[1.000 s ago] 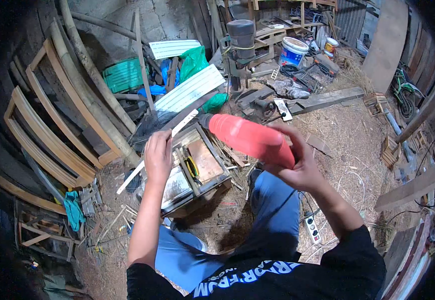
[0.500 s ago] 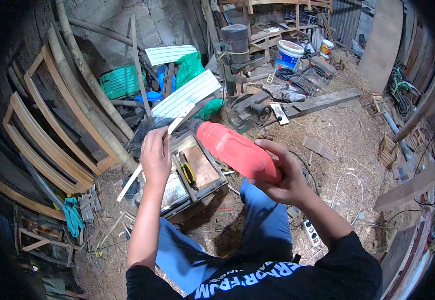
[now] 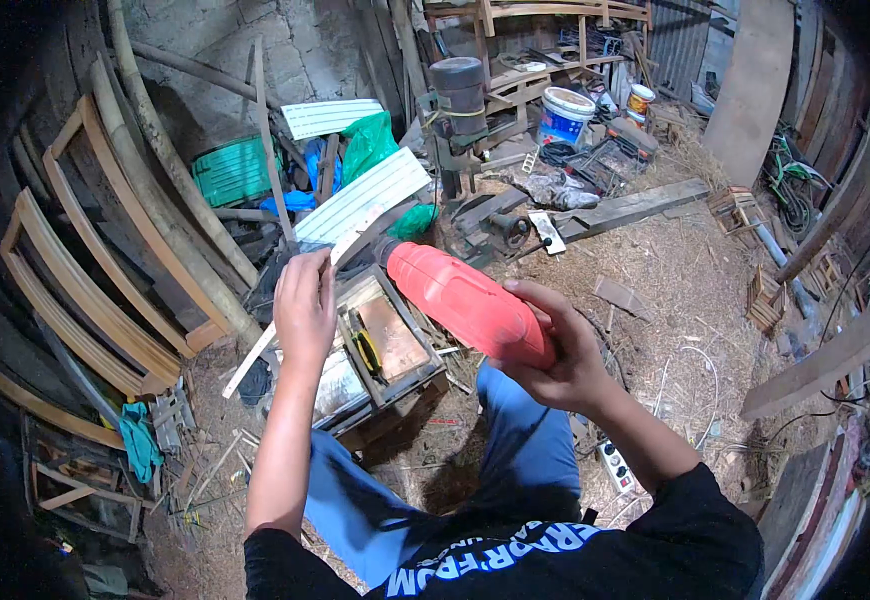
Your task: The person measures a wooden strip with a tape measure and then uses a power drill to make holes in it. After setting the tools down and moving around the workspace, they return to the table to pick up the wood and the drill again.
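Observation:
My left hand (image 3: pixel 303 300) is closed around a thin, pale wooden strip (image 3: pixel 249 364), which slants from lower left up to the nose of a red power drill (image 3: pixel 460 302). My right hand (image 3: pixel 567 350) grips the drill at its rear, the body pointing up and left. The drill's dark front end (image 3: pixel 387 250) meets or overlaps the strip's upper end in this view. Below both hands stands a low box-like stand (image 3: pixel 392 392), with yellow-and-black pliers (image 3: pixel 365 345) lying on it beside a copper-coloured panel (image 3: pixel 395 335).
Curved wooden frames (image 3: pixel 95 290) lean along the left side. A dark drill-press-like machine (image 3: pixel 458 95) stands ahead, near a paint bucket (image 3: pixel 565 115). A power strip (image 3: pixel 618 466) and a white cable (image 3: pixel 712 385) lie on the shaving-covered floor (image 3: pixel 655 300) at right.
The whole view has shifted slightly, with surroundings sliding a little left. Both hands keep their holds, and the strip and drill stay in nearly the same place relative to each other.

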Available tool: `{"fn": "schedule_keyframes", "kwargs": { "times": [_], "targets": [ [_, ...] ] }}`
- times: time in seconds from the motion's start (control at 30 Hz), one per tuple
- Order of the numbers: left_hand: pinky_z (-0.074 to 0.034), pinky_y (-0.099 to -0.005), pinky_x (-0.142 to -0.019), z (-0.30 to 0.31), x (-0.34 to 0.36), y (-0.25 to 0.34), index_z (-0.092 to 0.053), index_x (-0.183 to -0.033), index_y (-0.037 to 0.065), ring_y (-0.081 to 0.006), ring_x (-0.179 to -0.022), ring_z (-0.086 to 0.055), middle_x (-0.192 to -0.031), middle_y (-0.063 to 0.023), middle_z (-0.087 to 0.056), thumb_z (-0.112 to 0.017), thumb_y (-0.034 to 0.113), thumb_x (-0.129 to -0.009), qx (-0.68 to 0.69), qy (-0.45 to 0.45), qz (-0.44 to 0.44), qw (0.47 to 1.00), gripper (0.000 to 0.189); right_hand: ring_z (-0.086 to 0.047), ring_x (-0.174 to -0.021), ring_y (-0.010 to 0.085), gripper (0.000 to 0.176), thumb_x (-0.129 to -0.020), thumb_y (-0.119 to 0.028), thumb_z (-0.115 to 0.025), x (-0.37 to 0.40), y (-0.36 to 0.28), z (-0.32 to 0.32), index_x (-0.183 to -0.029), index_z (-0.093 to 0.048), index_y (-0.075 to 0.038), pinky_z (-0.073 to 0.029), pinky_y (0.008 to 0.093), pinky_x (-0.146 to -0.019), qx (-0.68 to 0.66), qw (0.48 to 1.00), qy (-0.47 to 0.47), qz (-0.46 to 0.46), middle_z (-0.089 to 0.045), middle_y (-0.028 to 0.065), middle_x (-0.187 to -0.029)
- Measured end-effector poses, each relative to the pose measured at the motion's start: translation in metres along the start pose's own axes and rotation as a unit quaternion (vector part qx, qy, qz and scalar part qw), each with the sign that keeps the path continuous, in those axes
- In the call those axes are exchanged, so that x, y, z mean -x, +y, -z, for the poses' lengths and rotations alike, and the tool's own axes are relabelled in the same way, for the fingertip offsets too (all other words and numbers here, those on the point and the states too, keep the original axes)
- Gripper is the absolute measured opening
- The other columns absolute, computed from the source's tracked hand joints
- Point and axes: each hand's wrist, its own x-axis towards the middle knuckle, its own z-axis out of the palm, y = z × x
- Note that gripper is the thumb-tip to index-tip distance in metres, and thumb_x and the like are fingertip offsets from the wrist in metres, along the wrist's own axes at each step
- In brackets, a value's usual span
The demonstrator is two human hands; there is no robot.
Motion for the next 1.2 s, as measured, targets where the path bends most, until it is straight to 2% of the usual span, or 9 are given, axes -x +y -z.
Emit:
{"fn": "schedule_keyframes", "kwargs": {
  "times": [0.13,0.33,0.53,0.63,0.73,0.83,1.03,1.2],
  "targets": [
    [-0.055,-0.0462,-0.09,0.0,-0.003,0.004,-0.069,-0.118,0.003,-0.0367,-0.103,-0.069,-0.11,-0.015,-0.071,-0.073,0.002,-0.096,0.004,-0.003,0.004,1.0,0.022,-0.066,-0.133,0.024,0.081,-0.09,0.0,-0.086,0.0,-0.001,0.001,-0.159,-0.044,-0.004,-0.054,0.0376,-0.109,-0.017,1.0,0.005,0.013,-0.064,0.0166,-0.148],
    [-0.055,-0.0455,-0.09,0.002,-0.006,0.009,-0.069,-0.117,0.003,-0.036,-0.102,-0.069,-0.109,-0.0143,-0.071,-0.073,0.002,-0.096,0.0,0.0,-0.006,1.0,0.021,-0.07,-0.128,0.0245,0.082,-0.09,-0.002,-0.087,0.001,-0.005,0.006,-0.16,-0.044,-0.006,-0.056,0.0378,-0.105,0.006,0.999,-0.011,-0.034,-0.065,0.0178,-0.147],
    [-0.055,-0.0448,-0.09,0.0,-0.006,0.012,-0.07,-0.116,0.003,-0.0357,-0.102,-0.069,-0.109,-0.0141,-0.071,-0.073,0.002,-0.095,-0.006,0.001,-0.011,1.0,0.021,-0.072,-0.125,0.0242,0.083,-0.089,-0.002,-0.087,0.004,0.009,0.0,-0.16,-0.044,-0.008,-0.057,0.0348,-0.1,0.027,0.999,0.015,0.024,-0.067,0.0176,-0.145],
    [-0.055,-0.0446,-0.09,-0.003,-0.008,0.012,-0.07,-0.116,0.003,-0.0355,-0.102,-0.069,-0.11,-0.0139,-0.072,-0.073,0.002,-0.095,-0.007,0.001,-0.014,1.0,0.021,-0.066,-0.134,0.0273,0.086,-0.089,0.007,-0.083,0.002,0.0,0.002,-0.161,-0.037,-0.005,-0.054,0.0385,-0.109,0.03,0.999,-0.016,0.003,-0.064,0.0179,-0.145],
    [-0.055,-0.0445,-0.089,-0.006,-0.009,0.012,-0.07,-0.117,0.004,-0.0351,-0.102,-0.069,-0.11,-0.0134,-0.072,-0.074,0.003,-0.095,-0.013,0.002,-0.025,1.0,0.022,-0.067,-0.133,0.0267,0.088,-0.089,0.005,-0.084,0.006,0.005,0.005,-0.162,-0.036,-0.004,-0.054,0.0374,-0.108,0.044,0.999,-0.026,-0.012,-0.064,0.0184,-0.145],
    [-0.054,-0.0447,-0.088,-0.008,-0.011,0.016,-0.071,-0.117,0.004,-0.0345,-0.101,-0.069,-0.109,-0.0129,-0.071,-0.074,0.004,-0.096,-0.02,0.002,-0.03,0.999,0.021,-0.077,-0.115,0.0249,0.081,-0.087,-0.003,-0.085,0.009,0.012,0.003,-0.158,-0.048,-0.009,-0.061,0.0351,-0.091,0.061,0.998,0.021,-0.008,-0.071,0.0188,-0.136],
    [-0.054,-0.0428,-0.084,-0.015,-0.014,0.021,-0.073,-0.125,0.006,-0.0316,-0.096,-0.068,-0.104,-0.0107,-0.07,-0.077,0.007,-0.094,-0.068,-0.003,-0.037,0.997,0.031,-0.079,-0.108,0.0344,0.082,-0.084,-0.007,-0.085,0.008,0.012,0.004,-0.158,-0.049,-0.012,-0.063,0.0398,-0.086,0.141,0.988,0.031,0.045,-0.075,0.0186,-0.13],
    [-0.053,-0.0423,-0.082,-0.023,-0.019,0.023,-0.074,-0.127,0.008,-0.0303,-0.095,-0.068,-0.102,-0.0097,-0.068,-0.075,0.007,-0.095,-0.068,-0.02,-0.072,0.995,0.032,-0.078,-0.105,0.0391,0.082,-0.085,-0.01,-0.085,0.011,0.007,0.006,-0.158,-0.049,-0.015,-0.063,0.0424,-0.084,0.16,0.986,0.037,0.023,-0.074,0.0208,-0.127]
  ]
}}
